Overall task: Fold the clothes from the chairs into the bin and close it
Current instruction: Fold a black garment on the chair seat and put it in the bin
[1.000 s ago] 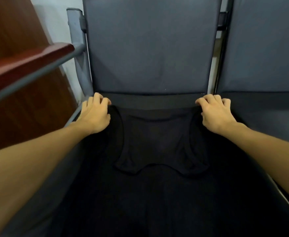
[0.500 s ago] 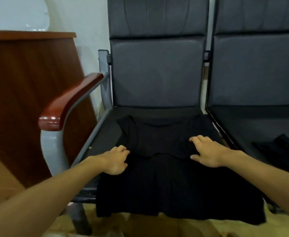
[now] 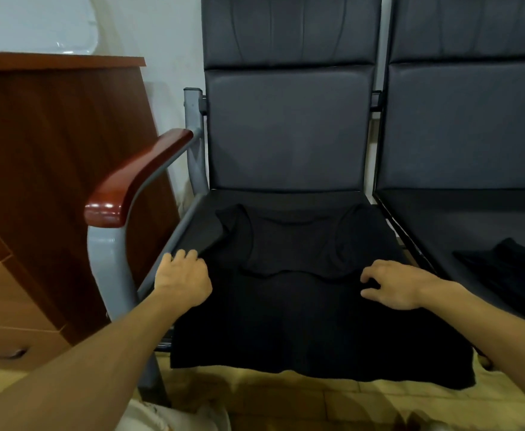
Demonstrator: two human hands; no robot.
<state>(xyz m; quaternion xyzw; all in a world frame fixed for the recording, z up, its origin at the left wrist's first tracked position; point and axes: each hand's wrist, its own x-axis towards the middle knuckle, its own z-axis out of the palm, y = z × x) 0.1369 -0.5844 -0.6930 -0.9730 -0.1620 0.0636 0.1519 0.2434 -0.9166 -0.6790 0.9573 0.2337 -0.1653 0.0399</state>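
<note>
The black shirt (image 3: 286, 309) lies flat across the chair (image 3: 286, 129) seat; our left hand (image 3: 183, 279) grips its edge at the chair's left side and our right hand (image 3: 401, 284) rests open-fingered opposite, so we should pinch both edges level before folding inward.

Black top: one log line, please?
black top: spread on chair seat | left hand: at left edge | right hand: at right side

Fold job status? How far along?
Done: the black sleeveless garment lies spread on the left grey padded chair seat, top part folded down over its body. In hand: left hand and right hand sit at its side edges; grip unclear. Left: finishing that fold, the second dark garment on the right chair seat, and the bin, not in view.
</note>
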